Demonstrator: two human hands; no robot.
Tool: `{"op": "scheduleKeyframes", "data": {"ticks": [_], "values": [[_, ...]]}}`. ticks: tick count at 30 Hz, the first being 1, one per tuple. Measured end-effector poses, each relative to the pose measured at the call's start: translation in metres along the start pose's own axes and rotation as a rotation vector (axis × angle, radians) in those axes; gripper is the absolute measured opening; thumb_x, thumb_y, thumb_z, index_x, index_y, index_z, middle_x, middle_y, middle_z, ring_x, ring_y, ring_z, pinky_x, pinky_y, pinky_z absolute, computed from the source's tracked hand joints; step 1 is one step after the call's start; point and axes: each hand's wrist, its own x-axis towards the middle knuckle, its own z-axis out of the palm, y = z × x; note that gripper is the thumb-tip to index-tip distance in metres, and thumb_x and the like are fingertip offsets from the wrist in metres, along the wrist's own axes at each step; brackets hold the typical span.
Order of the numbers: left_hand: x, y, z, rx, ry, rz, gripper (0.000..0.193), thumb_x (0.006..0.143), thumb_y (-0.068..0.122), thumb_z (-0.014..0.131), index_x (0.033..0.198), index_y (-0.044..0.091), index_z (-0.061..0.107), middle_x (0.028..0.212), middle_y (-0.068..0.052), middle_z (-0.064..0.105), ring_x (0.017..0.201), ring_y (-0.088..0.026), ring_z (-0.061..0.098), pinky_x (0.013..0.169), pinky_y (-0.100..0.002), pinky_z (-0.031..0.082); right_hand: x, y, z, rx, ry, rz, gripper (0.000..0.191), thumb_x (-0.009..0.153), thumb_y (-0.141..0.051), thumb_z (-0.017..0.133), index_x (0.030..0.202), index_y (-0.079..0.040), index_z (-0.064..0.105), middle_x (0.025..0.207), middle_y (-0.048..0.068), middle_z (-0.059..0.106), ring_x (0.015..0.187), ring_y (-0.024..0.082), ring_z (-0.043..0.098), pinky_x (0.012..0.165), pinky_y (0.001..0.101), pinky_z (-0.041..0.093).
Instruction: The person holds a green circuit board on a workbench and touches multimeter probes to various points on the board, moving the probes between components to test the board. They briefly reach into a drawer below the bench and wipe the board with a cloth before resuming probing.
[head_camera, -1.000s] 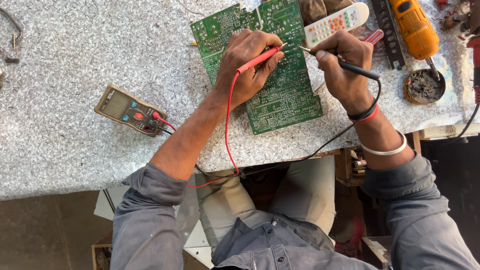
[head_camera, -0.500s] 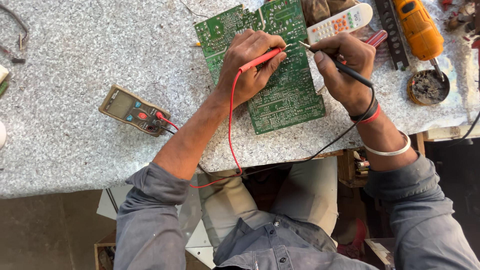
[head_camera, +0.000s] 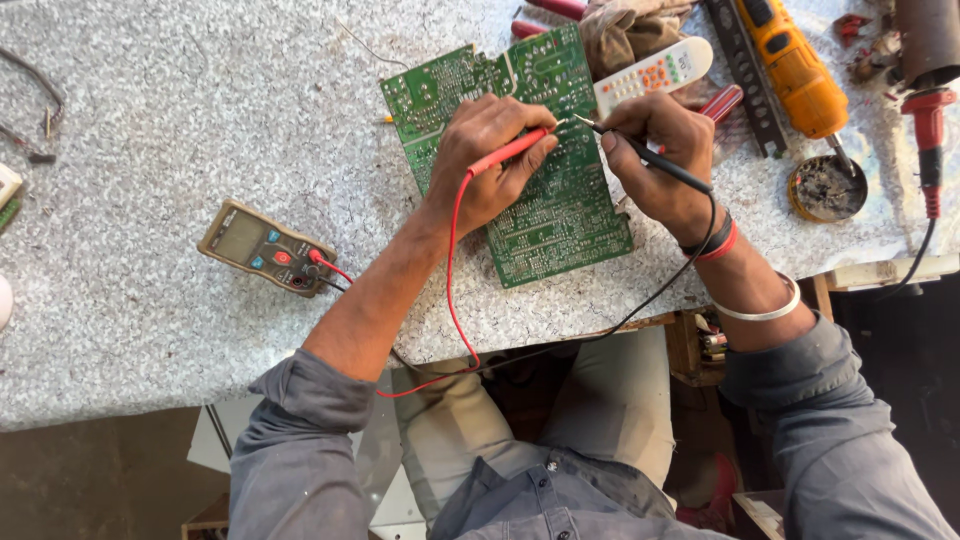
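A green circuit board lies solder side up on the speckled grey table. My left hand rests on the board and grips a red test probe, its tip touching the board near the upper middle. My right hand holds a black test probe like a pen, its metal tip touching the board close to the red one. Red and black leads run down past the table's edge and back to a tan multimeter lying to the left of my left forearm.
Behind the board lie a white remote control, a crumpled cloth and an orange power tool. A round tin and a red-handled tool sit at the right. Loose wires lie at the far left.
Both hands and probes stay on the board in nearly the same spots. The view has shifted slightly, with the multimeter a little lower in frame.
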Motion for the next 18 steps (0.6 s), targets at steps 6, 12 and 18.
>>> {"op": "scheduleKeyframes", "data": {"ticks": [6,12,18], "values": [[-0.001,0.003,0.001,0.038,-0.019,0.059,0.017,0.096,0.023,0.079,0.106,0.012,0.07,0.097,-0.001,0.072,0.09,-0.019,0.066,0.088,-0.037,0.048,0.0,0.007,0.005,-0.066,0.063,-0.019,0.027,0.1,-0.006,0.083,0.106,-0.004,0.057,0.092,0.007,0.068,0.078,0.011,0.064,0.069,0.0265,0.052],[-0.002,0.008,0.002,0.147,-0.041,0.077,0.025,0.094,0.02,0.081,0.114,0.012,0.067,0.093,-0.001,0.07,0.087,-0.02,0.064,0.089,-0.038,0.048,0.008,-0.007,0.001,-0.046,-0.074,-0.177,0.025,0.095,-0.002,0.078,0.118,-0.006,0.069,0.108,0.007,0.074,0.088,0.016,0.07,0.07,0.0274,0.051],[-0.002,0.013,-0.001,0.087,-0.023,0.039,0.05,0.096,0.016,0.077,0.141,0.007,0.057,0.097,-0.001,0.07,0.089,-0.021,0.062,0.089,-0.038,0.046,0.015,-0.018,0.001,-0.175,-0.179,-0.177,0.036,0.086,-0.003,0.082,0.12,-0.007,0.075,0.092,0.005,0.072,0.077,0.02,0.058,0.067,0.0329,0.049]]}}
